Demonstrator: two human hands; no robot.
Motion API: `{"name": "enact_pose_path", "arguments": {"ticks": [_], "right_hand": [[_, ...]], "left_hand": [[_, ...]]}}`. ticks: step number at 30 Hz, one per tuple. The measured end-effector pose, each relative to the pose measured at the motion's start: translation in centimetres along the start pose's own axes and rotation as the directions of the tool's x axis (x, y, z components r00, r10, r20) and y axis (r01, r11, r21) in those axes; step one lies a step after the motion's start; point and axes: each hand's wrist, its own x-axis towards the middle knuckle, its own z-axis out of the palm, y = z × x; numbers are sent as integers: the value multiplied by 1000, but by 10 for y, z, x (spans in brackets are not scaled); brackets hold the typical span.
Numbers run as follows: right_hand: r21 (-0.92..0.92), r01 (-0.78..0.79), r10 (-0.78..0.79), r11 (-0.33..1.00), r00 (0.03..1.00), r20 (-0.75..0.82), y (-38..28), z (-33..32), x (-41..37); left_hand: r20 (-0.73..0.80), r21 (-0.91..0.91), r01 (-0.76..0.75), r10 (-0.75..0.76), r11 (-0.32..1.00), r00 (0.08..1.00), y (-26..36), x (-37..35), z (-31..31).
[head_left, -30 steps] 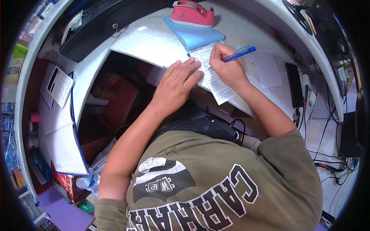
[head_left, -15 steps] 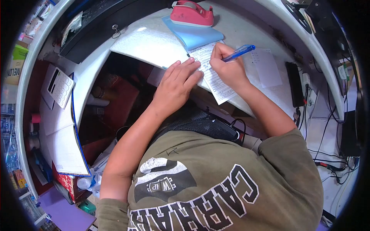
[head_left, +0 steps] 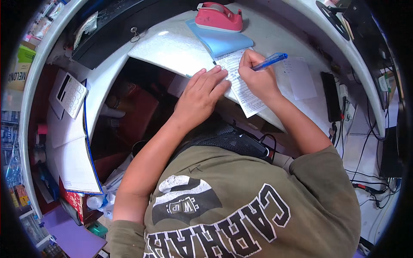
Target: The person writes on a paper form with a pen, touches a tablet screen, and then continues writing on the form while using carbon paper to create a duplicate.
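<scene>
My right hand (head_left: 261, 81) is closed around a blue pen (head_left: 274, 59) and rests on a printed paper form (head_left: 246, 99). Its fingers hide the pen's tip. My left hand (head_left: 200, 92) lies flat with its fingers stretched out, the fingertips on the form's left edge. The form's lower corner hangs past the desk's front edge. At its top, the form meets a light blue folded sheet (head_left: 221, 43), which looks like the turned-back cover of a pad. A red tape dispenser (head_left: 218, 18) stands on that sheet.
Right of my right hand lies a white paper (head_left: 300, 79) with some writing. Beyond it are a black bar-shaped object (head_left: 329, 96) and several cables. At the left, a calculator (head_left: 72, 95) sits on an open notebook (head_left: 76, 161). A key (head_left: 134, 32) sticks out of a black drawer (head_left: 107, 41).
The whole view has shifted slightly. Both hands keep nearly the same place on the form, and the pen stays in my right hand.
</scene>
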Motion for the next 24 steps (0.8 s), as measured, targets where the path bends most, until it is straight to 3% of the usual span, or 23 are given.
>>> {"name": "enact_pose_path", "arguments": {"ticks": [7,10,19,22,24], "right_hand": [[22,-51,51,998,999,-9,0,-2,0],[490,-269,277,829,959,58,-7,-26,5],[280,-232,203,932,971,130,-6,-42,5],[22,-102,99,995,990,104,13,-40,8],[243,-195,166,950,977,136,9,-45,7]], "left_hand": [[8,1,-12,12,1000,1000,-2,0,0],[16,8,-16,16,1000,1000,-1,1,-2],[-13,9,-10,10,1000,1000,0,2,1],[-7,12,1,-1,1000,1000,0,2,0],[8,21,3,-4,1000,1000,1,2,0]]}}
